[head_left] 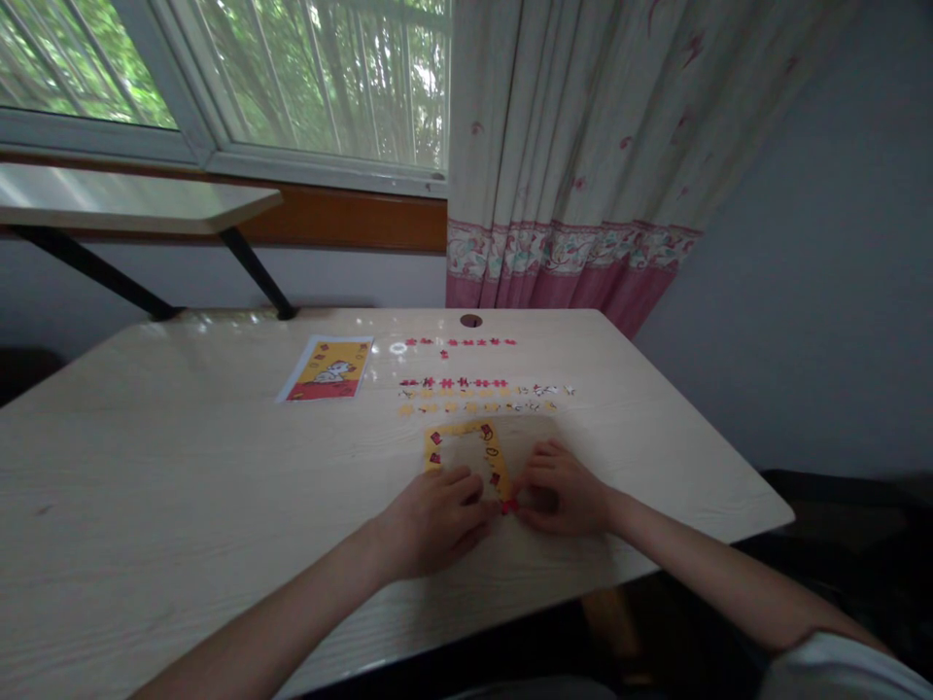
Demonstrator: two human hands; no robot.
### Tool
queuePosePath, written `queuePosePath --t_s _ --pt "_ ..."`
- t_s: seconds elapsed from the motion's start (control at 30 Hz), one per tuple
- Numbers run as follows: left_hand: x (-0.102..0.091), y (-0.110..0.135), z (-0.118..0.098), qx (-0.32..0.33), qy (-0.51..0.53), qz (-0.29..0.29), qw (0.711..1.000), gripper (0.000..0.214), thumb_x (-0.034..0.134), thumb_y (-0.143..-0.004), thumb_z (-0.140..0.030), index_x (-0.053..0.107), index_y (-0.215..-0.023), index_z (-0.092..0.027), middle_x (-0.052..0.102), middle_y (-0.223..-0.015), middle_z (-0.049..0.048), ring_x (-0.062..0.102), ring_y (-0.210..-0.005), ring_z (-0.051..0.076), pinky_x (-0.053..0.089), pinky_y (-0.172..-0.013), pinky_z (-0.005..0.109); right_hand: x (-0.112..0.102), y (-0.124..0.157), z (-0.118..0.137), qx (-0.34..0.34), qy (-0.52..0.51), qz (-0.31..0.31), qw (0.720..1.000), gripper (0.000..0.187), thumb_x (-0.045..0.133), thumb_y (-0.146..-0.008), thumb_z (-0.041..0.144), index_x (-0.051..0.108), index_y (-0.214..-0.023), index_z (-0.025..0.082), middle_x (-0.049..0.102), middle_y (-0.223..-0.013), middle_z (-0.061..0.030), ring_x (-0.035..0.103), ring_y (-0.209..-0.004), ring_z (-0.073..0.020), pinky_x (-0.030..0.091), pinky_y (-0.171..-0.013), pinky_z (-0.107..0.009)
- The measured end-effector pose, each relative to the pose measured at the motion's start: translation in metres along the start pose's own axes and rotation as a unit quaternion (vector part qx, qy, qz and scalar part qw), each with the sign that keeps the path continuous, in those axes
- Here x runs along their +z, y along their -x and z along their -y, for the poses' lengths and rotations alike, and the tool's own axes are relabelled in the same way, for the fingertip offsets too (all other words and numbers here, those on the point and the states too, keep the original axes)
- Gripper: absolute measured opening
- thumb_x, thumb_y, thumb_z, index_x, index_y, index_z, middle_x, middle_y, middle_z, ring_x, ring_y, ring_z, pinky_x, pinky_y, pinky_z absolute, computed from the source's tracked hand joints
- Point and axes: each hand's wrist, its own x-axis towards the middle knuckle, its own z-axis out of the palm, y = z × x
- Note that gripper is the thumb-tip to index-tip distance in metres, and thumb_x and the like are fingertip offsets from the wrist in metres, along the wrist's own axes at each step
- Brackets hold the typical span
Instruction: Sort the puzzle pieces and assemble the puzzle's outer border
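Note:
A partly assembled jigsaw puzzle (492,452) lies near the front edge of the table, its yellow border joined along the top and down both sides, with bare board inside. At its lower right corner sits a small red puzzle piece (508,506). My right hand (567,491) pinches this piece from the right, thumb and forefinger closed. From the left, my left hand (441,520) reaches across the puzzle with curled fingers, its tips touching the same piece. It hides the lower left of the border.
Rows of loose pieces, red ones (466,383) and yellow ones (452,409), lie beyond the puzzle. A printed picture of a white cat (331,369) is at the left. Behind stand a raised shelf (138,199), a cable hole (471,321) and a curtain (561,165).

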Motion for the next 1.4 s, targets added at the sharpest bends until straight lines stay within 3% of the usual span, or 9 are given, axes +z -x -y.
queuePosePath --t_s 0.33,0.47,0.57,0.67,0.8,0.93,1.03,1.17,1.4 --pt "0.000 -0.002 -0.002 0.007 -0.039 -0.005 0.999 0.018 0.047 -0.087 -0.025 0.061 -0.098 -0.022 0.059 -0.082 0.0052 0.053 -0.074 0.019 0.046 -0.062 0.030 0.004 0.002 -0.001 -0.075 0.076 -0.019 0.994 0.010 0.059 -0.076 0.029 0.063 -0.072 0.022 0.058 -0.062 -0.0004 0.047 -0.069 -0.0158 0.030 -0.068 -0.032" --pt "-0.001 -0.002 -0.003 0.008 -0.042 0.002 0.999 0.018 0.046 -0.087 -0.026 0.061 -0.095 -0.021 0.060 -0.082 0.0055 0.054 -0.075 0.020 0.047 -0.062 0.031 0.003 0.001 -0.001 -0.068 0.050 -0.008 0.996 0.009 0.058 -0.077 0.029 0.064 -0.074 0.022 0.059 -0.063 -0.0006 0.048 -0.070 -0.0158 0.031 -0.068 -0.031" --pt "-0.005 0.002 0.007 0.006 -0.008 -0.001 1.000 0.024 0.046 -0.087 -0.026 0.058 -0.107 -0.022 0.059 -0.087 0.0058 0.054 -0.079 0.021 0.048 -0.064 0.032 -0.001 -0.003 -0.002 -0.045 -0.019 -0.005 0.999 0.012 0.057 -0.079 0.028 0.063 -0.073 0.019 0.060 -0.063 -0.0005 0.051 -0.067 -0.0137 0.035 -0.069 -0.029" --pt "-0.011 0.011 0.028 -0.036 0.007 -0.016 0.999 0.028 0.043 -0.088 -0.026 0.056 -0.112 -0.021 0.059 -0.089 0.0069 0.055 -0.080 0.020 0.048 -0.068 0.032 -0.009 -0.014 -0.007 -0.023 -0.057 -0.019 0.998 0.013 0.054 -0.083 0.026 0.063 -0.077 0.018 0.061 -0.065 -0.0004 0.053 -0.066 -0.0121 0.038 -0.071 -0.028" --pt "-0.020 0.026 0.060 -0.114 0.016 -0.032 0.993 0.030 0.038 -0.091 -0.030 0.057 -0.112 -0.020 0.058 -0.096 0.0075 0.055 -0.088 0.020 0.048 -0.073 0.031 -0.020 -0.048 -0.026 -0.005 -0.043 -0.024 0.999 0.011 0.056 -0.081 0.023 0.065 -0.082 0.017 0.064 -0.071 -0.0017 0.055 -0.069 -0.0116 0.040 -0.069 -0.025" --pt "-0.023 0.035 0.078 -0.160 -0.013 -0.030 0.987 0.032 0.041 -0.089 -0.039 0.059 -0.110 -0.021 0.056 -0.096 0.0076 0.054 -0.091 0.022 0.047 -0.073 0.032 -0.023 -0.101 -0.053 0.042 -0.026 0.005 0.999 0.013 0.056 -0.080 0.021 0.068 -0.084 0.017 0.066 -0.078 -0.0036 0.055 -0.070 -0.0117 0.039 -0.066 -0.023" --pt "-0.023 0.037 0.080 -0.169 -0.010 -0.029 0.985 0.034 0.043 -0.088 -0.042 0.059 -0.110 -0.022 0.055 -0.096 0.0076 0.054 -0.091 0.022 0.047 -0.072 0.031 -0.019 -0.144 -0.069 0.079 -0.016 -0.007 0.997 0.018 0.052 -0.083 0.018 0.067 -0.092 0.016 0.066 -0.083 -0.0048 0.056 -0.071 -0.0122 0.039 -0.066 -0.023" --pt "-0.022 0.037 0.080 -0.168 0.009 -0.038 0.985 0.033 0.044 -0.087 -0.041 0.059 -0.110 -0.021 0.056 -0.095 0.0071 0.054 -0.089 0.021 0.047 -0.073 0.031 -0.007 -0.191 -0.081 0.118 0.030 0.010 0.993 0.015 0.053 -0.082 0.016 0.067 -0.086 0.015 0.066 -0.082 -0.0068 0.056 -0.076 -0.0159 0.038 -0.070 -0.026" --pt "-0.023 0.036 0.081 -0.174 -0.008 -0.034 0.984 0.034 0.044 -0.087 -0.042 0.059 -0.109 -0.021 0.056 -0.094 0.0071 0.053 -0.090 0.021 0.046 -0.074 0.031 0.006 -0.226 -0.090 0.152 0.033 0.027 0.987 0.016 0.062 -0.075 0.017 0.067 -0.090 0.013 0.066 -0.088 -0.0098 0.057 -0.079 -0.0174 0.039 -0.072 -0.028"
